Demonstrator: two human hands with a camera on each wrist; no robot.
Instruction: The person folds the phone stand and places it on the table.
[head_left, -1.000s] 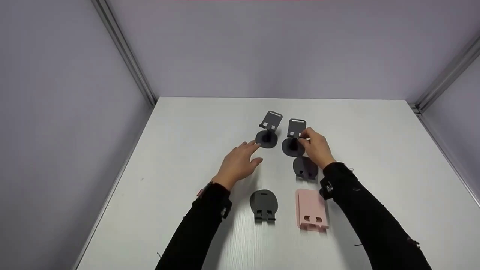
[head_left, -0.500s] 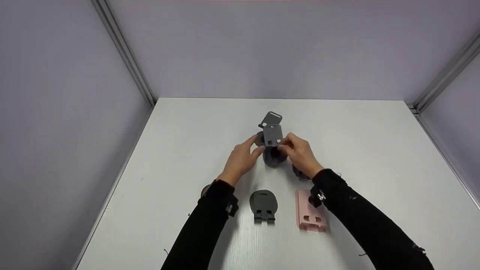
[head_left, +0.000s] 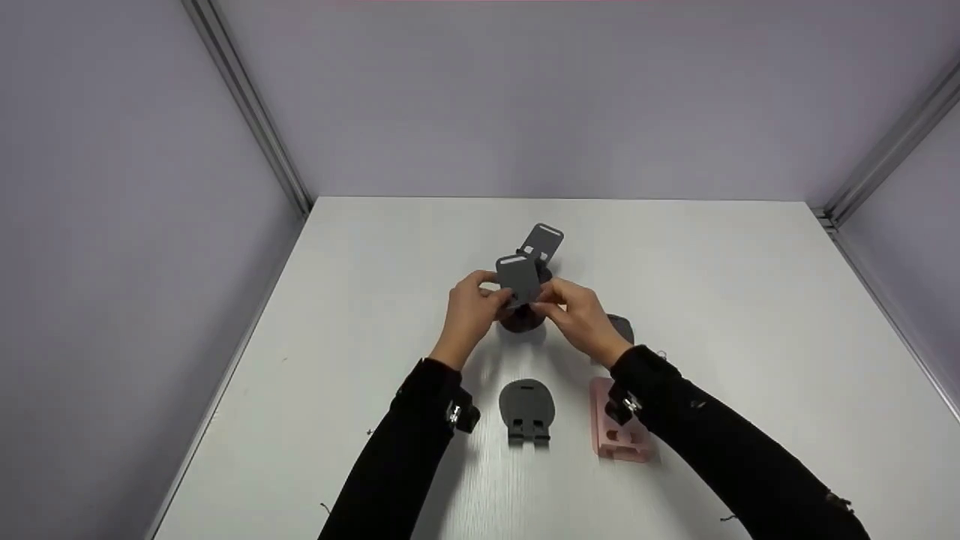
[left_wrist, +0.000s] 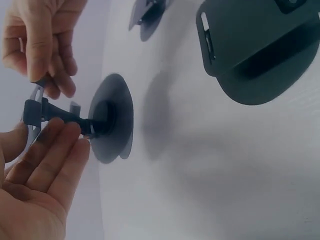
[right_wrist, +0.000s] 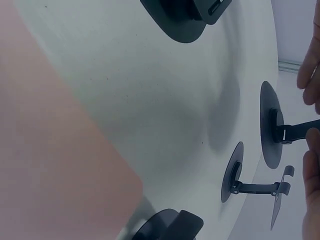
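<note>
Between both hands is a dark grey phone stand [head_left: 517, 279], its plate tilted and its round base below. My left hand [head_left: 471, 311] holds the plate's left side, thumb in front and fingers behind. Opposite it, my right hand [head_left: 583, 315] pinches the plate's lower right part. In the left wrist view the stand's round base [left_wrist: 122, 107] is off the table, over its own shadow. Just behind stands a second unfolded dark phone stand [head_left: 543, 238], its base partly hidden by the held one.
A folded dark phone stand [head_left: 527, 403] lies nearer on the white table [head_left: 360, 300]. Partly under the right forearm lie a pink folded stand [head_left: 602, 427] and another dark folded one [head_left: 621, 325]. Panel walls [head_left: 525, 97] close off the back and sides.
The right hand has brought the right-hand unfolded stand left and toward the person, lifting it in front of the other. The left hand, open at first, has closed on its plate, which has turned.
</note>
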